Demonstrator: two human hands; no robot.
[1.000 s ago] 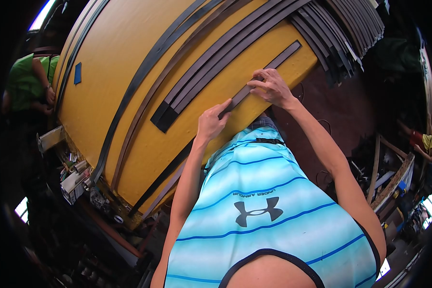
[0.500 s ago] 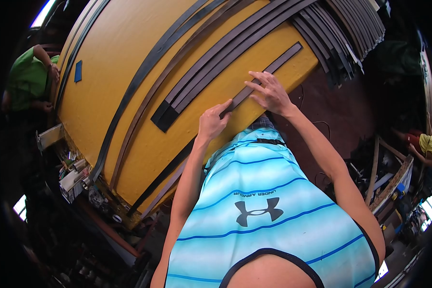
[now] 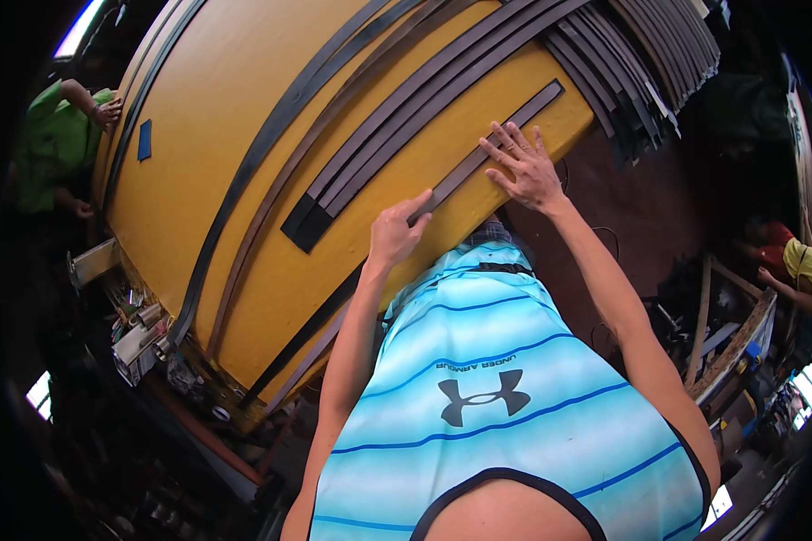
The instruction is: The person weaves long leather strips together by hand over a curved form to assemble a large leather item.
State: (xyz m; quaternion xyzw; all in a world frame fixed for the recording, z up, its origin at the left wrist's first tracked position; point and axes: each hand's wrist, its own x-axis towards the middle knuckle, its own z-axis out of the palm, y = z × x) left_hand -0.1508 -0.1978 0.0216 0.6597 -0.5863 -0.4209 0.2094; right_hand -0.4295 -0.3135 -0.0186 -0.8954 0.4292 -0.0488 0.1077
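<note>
A long narrow grey-brown strip with dark edges (image 3: pixel 465 173), like leather, lies flat along the near side of the yellow table. My left hand (image 3: pixel 397 233) is closed on it, index finger and thumb pressed at its edges. Farther up the same strip, my right hand (image 3: pixel 525 171) lies with fingers spread, the fingertips on the strip's surface. Beyond my hands, a pair of similar strips (image 3: pixel 379 162) runs side by side, with a black piece (image 3: pixel 308 225) at their near end. Below my left hand, a black strip (image 3: pixel 307 334) hangs over the table's edge.
The yellow table (image 3: pixel 207 117) carries more long curved strips (image 3: pixel 271 144) and a small blue piece (image 3: pixel 144 140). Many strips hang in a stack (image 3: pixel 650 54) at the far right. A person in green (image 3: pixel 68 131) stands at the left edge; another in yellow (image 3: pixel 801 266) is at right.
My right hand has slid up along the strip, away from my left hand, and its fingers have spread flatter. My left hand stays nearly in place on the strip.
</note>
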